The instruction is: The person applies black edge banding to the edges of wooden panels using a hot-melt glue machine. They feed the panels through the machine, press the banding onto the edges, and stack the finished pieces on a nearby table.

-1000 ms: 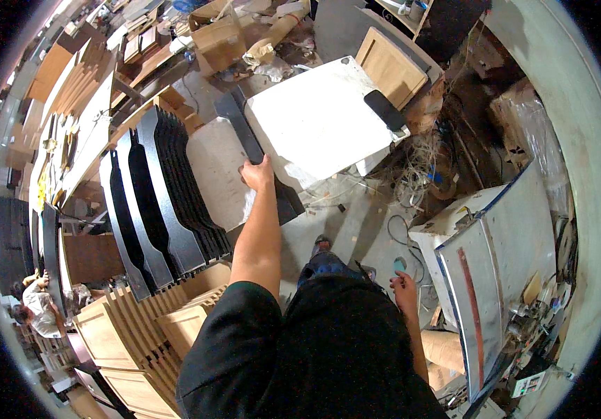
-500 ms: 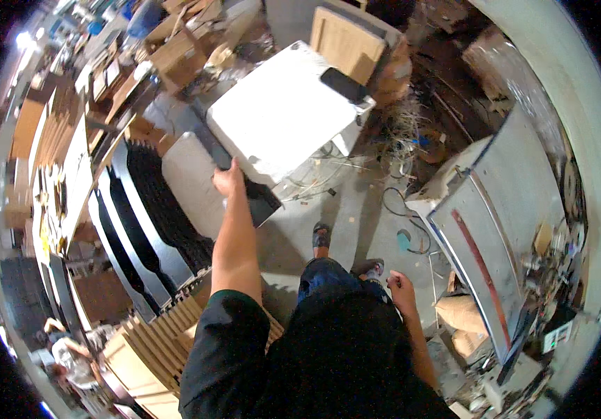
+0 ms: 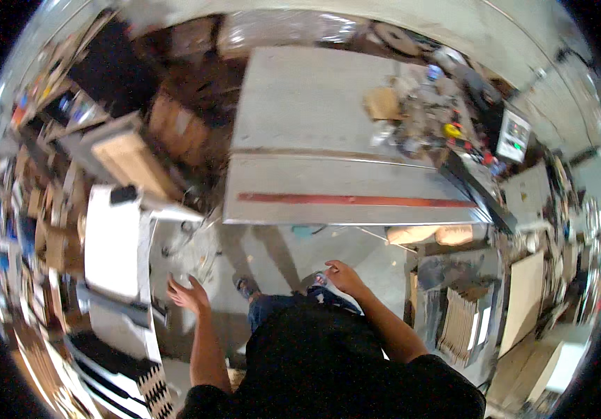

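My left hand hangs in the air with its fingers apart and nothing in it. Just left of it, a dark grey board lies across a low surface, beside a white-topped table. On that table's far end rests a black phone-like slab. Over the floor in front of my body is my right hand, empty, its fingers loosely stretched. Ahead of it stands a wide grey machine table with a long red strip set along its near edge.
Black curved panels are stacked at lower left. A wood-centred cabinet door leans at far left. On the machine table's right lie a yellow tape measure, clutter and a dark bar. Stacked boards stand at right.
My left hand has let go of the dark grey board, which stays by the white table. My view has turned right, bringing the machine table in front of me. My right hand has loosened its fingers.
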Available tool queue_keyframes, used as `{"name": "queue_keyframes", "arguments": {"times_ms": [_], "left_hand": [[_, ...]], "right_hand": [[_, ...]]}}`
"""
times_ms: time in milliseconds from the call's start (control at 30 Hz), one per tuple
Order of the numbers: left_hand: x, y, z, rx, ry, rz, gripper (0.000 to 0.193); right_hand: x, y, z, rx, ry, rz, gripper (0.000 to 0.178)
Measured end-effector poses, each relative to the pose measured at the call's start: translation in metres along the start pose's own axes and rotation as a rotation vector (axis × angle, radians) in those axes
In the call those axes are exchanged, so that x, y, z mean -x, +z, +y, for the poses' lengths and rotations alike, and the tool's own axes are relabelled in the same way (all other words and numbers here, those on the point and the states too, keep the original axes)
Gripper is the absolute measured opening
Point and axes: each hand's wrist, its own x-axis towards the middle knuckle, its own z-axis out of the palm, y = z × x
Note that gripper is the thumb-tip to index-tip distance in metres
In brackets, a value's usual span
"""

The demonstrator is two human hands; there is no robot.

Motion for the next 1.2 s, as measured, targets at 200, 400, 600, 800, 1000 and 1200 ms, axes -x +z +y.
{"name": "queue_keyframes", "arguments": {"times_ms": [200, 400, 600, 800, 1000, 1200], "left_hand": [[0.104, -0.014, 0.194, 0.305, 0.575, -0.339, 0.072], [0.114, -0.005, 0.355, 0.579, 1.029, -0.448, 0.057], [0.161, 0.041, 0.522, 0.639, 1.087, -0.579, 0.057], [0.201, 0.132, 0.626, 0.612, 0.886, -0.48, 0.066], [0.217, 0.145, 0.68, 0.302, 0.816, -0.567, 0.083], [0.231, 0.103, 0.692, 0.207, 0.839, -0.495, 0.082]], "right_hand": [[0.023, -0.092, 0.043, 0.159, 0.118, 0.284, 0.035], [0.023, -0.142, 0.083, 0.238, 0.081, 0.32, 0.04], [0.051, -0.181, 0.059, -0.161, 0.288, 0.473, 0.041], [0.055, -0.262, 0.01, -0.045, 0.293, 0.621, 0.033], [0.044, -0.379, -0.013, 0.07, 0.159, 0.775, 0.028], [0.021, -0.486, 0.0, 0.187, -0.043, 0.951, 0.023]]}}
